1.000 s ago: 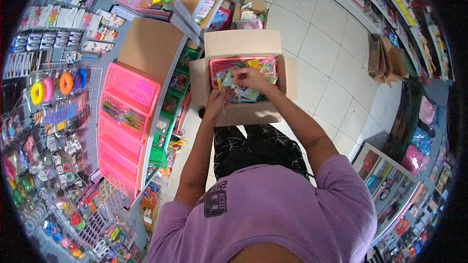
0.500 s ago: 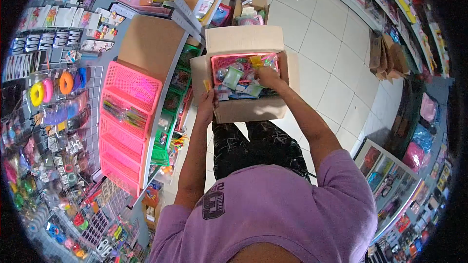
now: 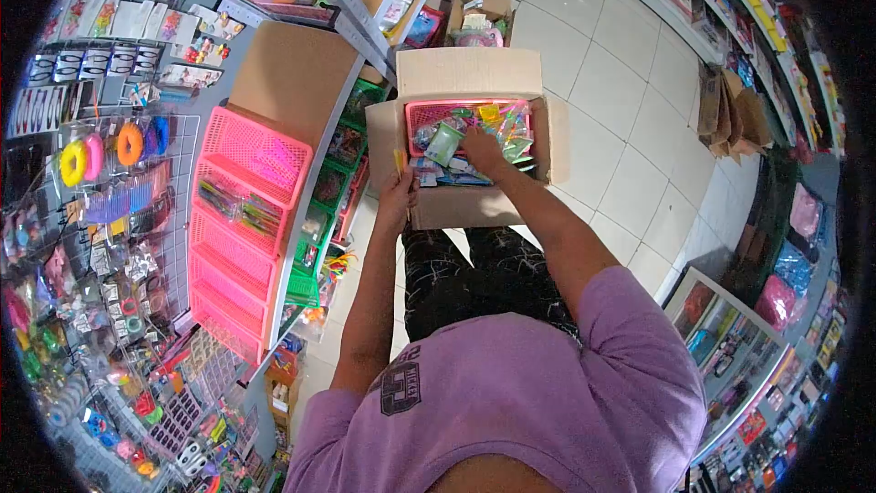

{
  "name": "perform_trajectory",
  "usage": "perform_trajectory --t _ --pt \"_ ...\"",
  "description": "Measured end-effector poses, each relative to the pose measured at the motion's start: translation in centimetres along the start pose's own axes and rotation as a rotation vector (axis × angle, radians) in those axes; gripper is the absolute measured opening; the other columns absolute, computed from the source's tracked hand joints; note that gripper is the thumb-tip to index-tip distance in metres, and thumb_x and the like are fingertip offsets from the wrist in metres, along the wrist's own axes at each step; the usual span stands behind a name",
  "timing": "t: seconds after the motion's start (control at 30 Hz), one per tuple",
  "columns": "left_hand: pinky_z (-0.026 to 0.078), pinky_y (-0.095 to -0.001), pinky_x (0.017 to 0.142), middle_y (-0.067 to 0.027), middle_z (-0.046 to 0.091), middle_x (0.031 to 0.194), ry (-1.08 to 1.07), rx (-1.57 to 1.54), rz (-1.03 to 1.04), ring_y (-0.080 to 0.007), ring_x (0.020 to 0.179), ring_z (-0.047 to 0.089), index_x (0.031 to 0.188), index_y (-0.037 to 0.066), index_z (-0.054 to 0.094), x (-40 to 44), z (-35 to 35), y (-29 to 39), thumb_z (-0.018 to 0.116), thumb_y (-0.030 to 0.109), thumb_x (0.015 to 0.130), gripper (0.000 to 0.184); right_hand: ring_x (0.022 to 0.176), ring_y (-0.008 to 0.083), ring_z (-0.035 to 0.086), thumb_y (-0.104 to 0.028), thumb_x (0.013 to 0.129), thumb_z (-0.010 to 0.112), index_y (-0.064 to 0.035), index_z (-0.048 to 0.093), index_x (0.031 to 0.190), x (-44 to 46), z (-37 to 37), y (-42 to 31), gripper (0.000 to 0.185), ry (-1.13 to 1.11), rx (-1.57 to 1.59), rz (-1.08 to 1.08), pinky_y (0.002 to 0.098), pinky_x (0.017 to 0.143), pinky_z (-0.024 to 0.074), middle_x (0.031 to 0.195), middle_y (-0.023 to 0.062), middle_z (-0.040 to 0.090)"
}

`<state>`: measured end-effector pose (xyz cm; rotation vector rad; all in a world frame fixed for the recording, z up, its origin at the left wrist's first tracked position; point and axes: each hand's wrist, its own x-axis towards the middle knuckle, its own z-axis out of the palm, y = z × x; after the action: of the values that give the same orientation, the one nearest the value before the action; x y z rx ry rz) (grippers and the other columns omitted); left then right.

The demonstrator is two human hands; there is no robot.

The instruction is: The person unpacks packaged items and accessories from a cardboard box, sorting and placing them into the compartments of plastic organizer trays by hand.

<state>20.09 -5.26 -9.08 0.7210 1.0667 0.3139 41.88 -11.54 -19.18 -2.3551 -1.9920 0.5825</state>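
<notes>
An open cardboard box is in front of my legs, its flaps folded out. Inside it a pink plastic basket holds small plastic-wrapped packets, among them a pale green packet and a yellow one. My right hand reaches into these packets, just right of the pale green one. Its fingers are bent down and what they grip, if anything, is hidden. At the box's left side, my left hand is closed on a slim yellow-orange item that sticks up above the fingers.
Pink plastic baskets line the shelf to the left, one with slim packets. Green baskets sit lower. Hair accessories hang on the grid wall at far left. Another carton stands beyond the box. Flattened cardboard leans at right on the tiled floor.
My right hand has shifted left and slightly down among the packets, and the pale green packet has turned. The left hand keeps its slim item. The whole view has shifted slightly.
</notes>
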Motion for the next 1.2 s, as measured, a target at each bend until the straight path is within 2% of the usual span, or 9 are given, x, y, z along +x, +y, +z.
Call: perform_trajectory --t 0.2,0.3,0.4,0.53,0.73,0.83,0.97,1.07,1.2 --pt "0.028 -0.0209 0.044 0.0028 0.047 0.066 0.039 0.034 -0.001 -0.0055 0.049 0.036 0.084 0.009 0.051 -0.7 -0.1 0.1 0.047 0.028 0.094 0.022 0.091 0.0297 0.058 -0.023 0.076 0.058 -0.0039 0.066 0.085 -0.2 -0.1 1.2 0.022 0.141 -0.017 -0.088 0.04 0.071 0.0511 0.1 0.0152 0.058" --pt "0.029 -0.0212 0.045 0.002 0.049 0.067 0.042 0.026 0.05 -0.0056 0.049 0.037 0.084 0.009 0.052 -0.1 -0.5 -1.2 0.046 0.028 0.095 0.023 0.082 0.0292 0.06 -0.014 0.075 0.061 -0.0077 0.065 0.087 0.2 -0.2 2.5 0.014 0.269 0.182 -0.045 0.0391 0.068 0.0502 0.087 0.0127 0.059" --pt "0.03 -0.0213 0.045 0.0007 0.05 0.067 0.029 0.11 0.066 -0.006 0.05 0.038 0.083 0.009 0.053 -0.2 0.1 -0.8 0.044 0.028 0.095 0.025 0.079 0.029 0.062 -0.014 0.077 0.063 -0.0072 0.063 0.098 -0.7 -4.5 2.7 0.022 0.496 0.547 0.076 0.0378 0.069 0.0495 0.086 0.0132 0.063" --pt "0.03 -0.0211 0.045 0.0001 0.051 0.068 0.056 0.12 0.073 -0.0065 0.049 0.038 0.083 0.009 0.053 0.1 1.4 -0.5 0.044 0.028 0.096 0.025 0.082 0.0296 0.063 -0.008 0.078 0.06 -0.0052 0.063 0.103 -0.6 -6.9 4.6 0.025 0.556 0.887 0.281 0.0364 0.071 0.0499 0.091 0.0151 0.065" --pt "0.029 -0.0209 0.044 0.0029 0.048 0.066 0.013 0.096 0.035 -0.005 0.049 0.037 0.082 0.01 0.051 0.4 1.9 -0.1 0.048 0.032 0.093 0.025 0.083 0.0299 0.064 -0.015 0.075 0.063 -0.0047 0.065 0.095 0.8 -3.4 7.3 0.023 0.272 0.487 0.303 0.0388 0.072 0.0505 0.088 0.0161 0.065" --pt "0.028 -0.0214 0.043 0.0049 0.044 0.062 0.053 0.128 -0.005 -0.0039 0.048 0.035 0.081 0.01 0.05 0.3 1.9 -0.2 0.051 0.034 0.092 0.026 0.081 0.0312 0.064 -0.023 0.073 0.064 -0.0055 0.067 0.087 1.5 -2.6 5.0 0.022 0.002 0.292 0.526 0.0414 0.071 0.0512 0.086 0.0161 0.066" --pt "0.026 -0.0214 0.043 0.0067 0.039 0.059 0.051 0.115 -0.025 -0.0044 0.048 0.034 0.085 0.011 0.053 0.6 1.3 -0.6 0.052 0.035 0.091 0.025 0.081 0.0363 0.063 -0.025 0.072 0.063 -0.0054 0.064 0.096 3.1 -0.4 3.2 0.031 -0.04 0.239 0.61 0.0445 0.07 0.0519 0.086 0.0179 0.065" --pt "0.025 -0.0205 0.041 0.0067 0.038 0.059 0.086 0.061 -0.028 -0.0036 0.047 0.033 0.083 0.011 0.051 1.0 0.8 -1.0 0.053 0.034 0.091 0.024 0.083 0.0379 0.062 -0.024 0.077 0.057 -0.0023 0.059 0.102 3.7 2.5 3.1 0.033 0.067 0.23 0.392 0.0451 0.068 0.0518 0.093 0.0201 0.063" --pt "0.024 -0.0199 0.04 0.0068 0.037 0.058 0.134 0.032 0.004 -0.003 0.045 0.032 0.083 0.011 0.051 0.5 0.7 -0.9 0.052 0.031 0.092 0.022 0.083 0.036 0.062 -0.019 0.081 0.048 -0.0003 0.058 0.098 2.9 -0.3 2.1 0.027 -0.131 0.161 0.308 0.0464 0.066 0.0513 0.1 0.0218 0.059"
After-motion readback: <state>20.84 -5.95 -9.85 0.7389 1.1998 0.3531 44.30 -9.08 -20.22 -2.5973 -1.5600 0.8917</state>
